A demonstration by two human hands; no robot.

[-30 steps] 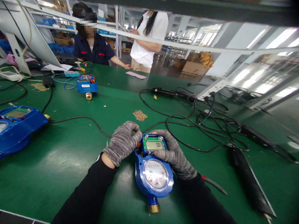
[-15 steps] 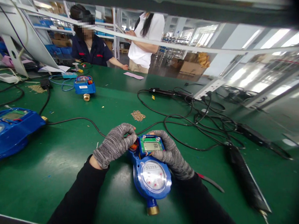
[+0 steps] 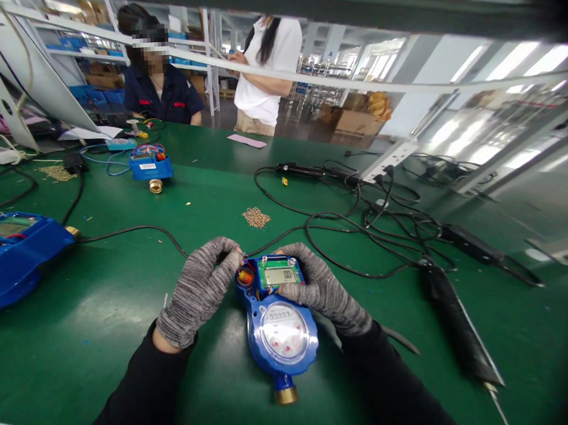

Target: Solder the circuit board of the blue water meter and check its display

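Note:
A blue water meter [image 3: 279, 330] with a round dial, a brass end and a green circuit board with a small display [image 3: 278, 275] lies on the green table [image 3: 126, 290] right in front of me. Both my hands wear grey knit gloves. My left hand [image 3: 199, 286] curls its fingers at the meter's top left corner, beside an orange part [image 3: 245, 277]. My right hand [image 3: 319, 287] grips the right edge of the board and the meter's housing.
Another blue meter [image 3: 14, 255] lies at the left edge and a smaller one [image 3: 151, 163] further back. A heap of small brass screws [image 3: 256, 217], tangled black cables [image 3: 370, 227] and a black tool [image 3: 454, 321] lie right. Two people are at the far side.
My view and the meter have shifted slightly left. My left hand has slid back off the top left corner, so the orange part now shows. The right hand keeps its grip.

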